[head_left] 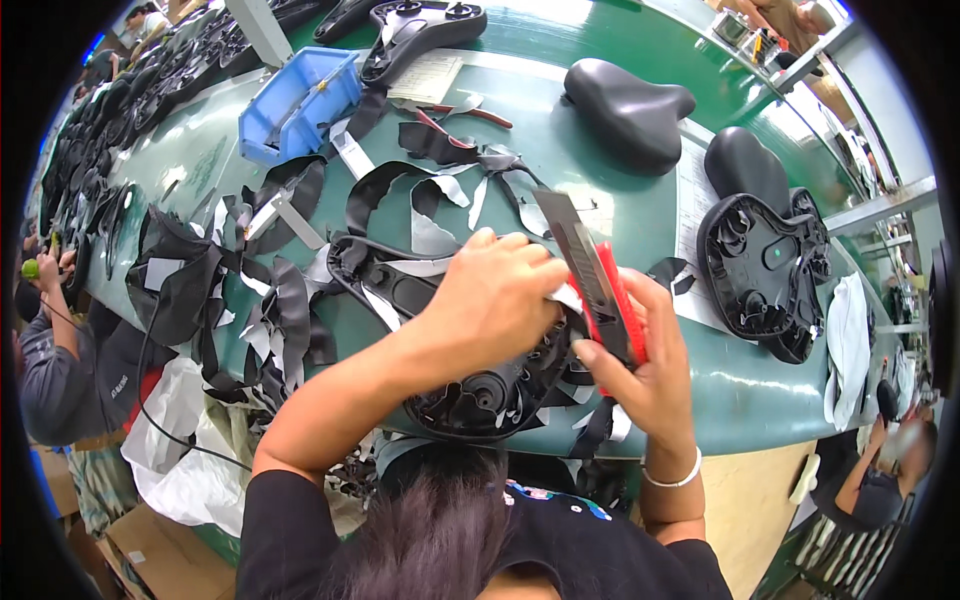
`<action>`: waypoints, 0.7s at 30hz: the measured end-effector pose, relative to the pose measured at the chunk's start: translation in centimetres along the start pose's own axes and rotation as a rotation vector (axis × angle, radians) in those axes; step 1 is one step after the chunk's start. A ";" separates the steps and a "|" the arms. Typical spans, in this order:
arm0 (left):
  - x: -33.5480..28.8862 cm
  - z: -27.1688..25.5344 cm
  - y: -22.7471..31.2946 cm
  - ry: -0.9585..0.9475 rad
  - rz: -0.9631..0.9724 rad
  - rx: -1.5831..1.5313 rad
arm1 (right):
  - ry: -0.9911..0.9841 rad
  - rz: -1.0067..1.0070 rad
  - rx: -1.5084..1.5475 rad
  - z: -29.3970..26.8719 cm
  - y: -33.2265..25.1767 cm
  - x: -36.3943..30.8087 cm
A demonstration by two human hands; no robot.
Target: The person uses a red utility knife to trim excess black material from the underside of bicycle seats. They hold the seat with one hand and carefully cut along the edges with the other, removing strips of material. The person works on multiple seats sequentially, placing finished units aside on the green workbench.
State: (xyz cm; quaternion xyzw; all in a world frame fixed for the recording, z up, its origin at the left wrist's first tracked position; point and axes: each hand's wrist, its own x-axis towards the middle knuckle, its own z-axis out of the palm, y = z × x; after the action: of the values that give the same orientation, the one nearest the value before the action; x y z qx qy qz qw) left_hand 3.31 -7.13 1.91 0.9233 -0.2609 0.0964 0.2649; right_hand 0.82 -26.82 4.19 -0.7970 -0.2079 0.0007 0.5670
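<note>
A black bicycle saddle (pixel 485 395) lies underside up in front of me, its long nose pointing to the far left. My left hand (pixel 500 295) is over its middle, fingers curled closed at the right-hand rim. A bit of white-backed black cover material shows at those fingertips; the rest of the grip is hidden. My right hand (pixel 650 365) is wrapped round a red utility knife (pixel 608 310), whose long blade is out and points up and away. The knife is close to my left fingertips. Whether its blade touches anything I cannot tell.
Cut black strips (pixel 285 310) litter the green table left of the saddle. Behind are a blue bin (pixel 300 105) and red-handled pliers (pixel 480 112). Finished saddles (pixel 635 115) and an upturned one (pixel 760 265) stand right, near a white glove (pixel 848 340). Co-workers sit at both sides.
</note>
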 end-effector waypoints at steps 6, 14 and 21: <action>0.2 -0.2 -1.0 -0.077 -0.106 -0.255 | -0.147 -0.225 -0.531 -3.9 3.7 -1.8; 0.7 -2.7 -0.8 0.628 -0.388 -1.663 | -0.106 0.072 -0.757 0.8 0.4 -8.1; 2.1 -2.1 -1.2 0.363 0.110 -0.094 | -0.052 0.078 -0.860 -0.4 0.9 -1.8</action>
State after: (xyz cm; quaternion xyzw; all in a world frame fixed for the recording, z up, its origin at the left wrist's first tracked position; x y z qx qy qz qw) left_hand 5.66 -6.08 3.81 0.8617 -0.2631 0.2636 0.3446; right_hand -0.47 -28.03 3.07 -0.9678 -0.1733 -0.0445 0.1773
